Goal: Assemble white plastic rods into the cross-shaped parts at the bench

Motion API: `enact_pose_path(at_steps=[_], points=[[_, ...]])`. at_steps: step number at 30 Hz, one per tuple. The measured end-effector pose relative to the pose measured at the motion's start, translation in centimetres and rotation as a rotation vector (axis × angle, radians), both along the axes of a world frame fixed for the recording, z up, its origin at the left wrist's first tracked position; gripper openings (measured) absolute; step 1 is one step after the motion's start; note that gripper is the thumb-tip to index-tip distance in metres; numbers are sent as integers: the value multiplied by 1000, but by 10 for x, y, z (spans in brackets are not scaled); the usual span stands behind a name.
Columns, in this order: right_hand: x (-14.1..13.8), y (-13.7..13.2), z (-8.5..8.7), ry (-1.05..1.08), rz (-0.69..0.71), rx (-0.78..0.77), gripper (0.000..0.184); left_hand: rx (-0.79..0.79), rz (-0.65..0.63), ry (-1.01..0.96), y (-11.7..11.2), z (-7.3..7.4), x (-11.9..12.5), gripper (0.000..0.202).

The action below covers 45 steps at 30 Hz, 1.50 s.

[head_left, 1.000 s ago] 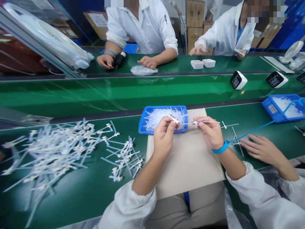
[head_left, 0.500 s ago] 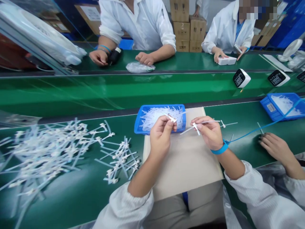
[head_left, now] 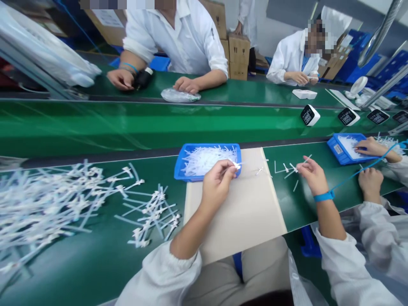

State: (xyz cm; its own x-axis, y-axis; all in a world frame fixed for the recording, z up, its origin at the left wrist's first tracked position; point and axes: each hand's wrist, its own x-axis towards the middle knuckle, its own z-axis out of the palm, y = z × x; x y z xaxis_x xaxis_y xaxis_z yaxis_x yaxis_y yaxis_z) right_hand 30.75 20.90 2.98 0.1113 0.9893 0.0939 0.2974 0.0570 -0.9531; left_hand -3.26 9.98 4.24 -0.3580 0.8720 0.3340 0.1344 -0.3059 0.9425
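Currently, left hand [head_left: 216, 183] closed in a tight pinch on a small white plastic piece [head_left: 236, 165], held just above the right end of blue tray [head_left: 208, 147], the raised grip apparently keeping the piece clear of the tangle of white strips [head_left: 207, 161] below and in plain view. Right hand [head_left: 314, 175] raised over green belt [head_left: 79, 272], fingers part-curled; any hold on a thin item not determinable at this resolution. Loose strips [head_left: 288, 170] just beside that hand on the belt, seemingly spread singly for easy pick-up. Blue wrist strap [head_left: 323, 196] on right wrist, with blue cord [head_left: 353, 182] trailing off rightward, probably a tether rather than a mere band. Tray overlapping the far corner of beige board [head_left: 242, 212], likely placed there for short reach. One small white piece [head_left: 259, 171] on the board. Large heap of strips [head_left: 41, 204] and smaller bunch [head_left: 156, 214] left of the board, kept well apart from the tray, perhaps as separate lots. Neighbour's hand [head_left: 369, 146] on second blue tray [head_left: 339, 148], not part of this pair.
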Motion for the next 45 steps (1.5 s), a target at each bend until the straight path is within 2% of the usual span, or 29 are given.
enact_pose_path(at_steps=[2, 4, 5, 7, 9, 11, 14, 17, 23, 29, 35, 45], points=[[17, -1, 1, -187, -135, 82, 87, -2, -25, 13, 0, 0, 2, 14], [16, -7, 3, -263, -177, 185, 83, 2, -41, 32, 0, 0, 3, 15], [8, -12, 5, -233, -123, 197, 76, 4, -48, 44, 0, 0, 3, 16], [-22, -25, 7, -68, 113, 122, 60, 7, -55, 79, 0, 0, 4, 16], [-62, -37, 7, 145, 409, -11, 52, 8, -57, 128, 0, -2, 4, 17], [-104, -44, 6, 325, 591, -87, 48, 16, -53, 192, 0, -4, 4, 18], [-153, -45, 2, 463, 643, -130, 30, 33, -28, 294, -1, -5, 3, 18], [-174, -41, -1, 520, 605, -143, 24, 51, 14, 340, -1, -4, 1, 19], [-176, -43, -4, 594, 584, -196, 25, 20, -2, 237, 3, -6, -3, 20], [-177, -46, -1, 611, 550, -174, 25, -35, -89, 161, 1, -4, -2, 14], [-175, -45, -5, 573, 584, -166, 21, -164, -48, 46, -3, 1, 0, 8], [-179, -53, -9, 584, 510, -196, 24, -119, -14, 125, -3, 1, 2, 12]])
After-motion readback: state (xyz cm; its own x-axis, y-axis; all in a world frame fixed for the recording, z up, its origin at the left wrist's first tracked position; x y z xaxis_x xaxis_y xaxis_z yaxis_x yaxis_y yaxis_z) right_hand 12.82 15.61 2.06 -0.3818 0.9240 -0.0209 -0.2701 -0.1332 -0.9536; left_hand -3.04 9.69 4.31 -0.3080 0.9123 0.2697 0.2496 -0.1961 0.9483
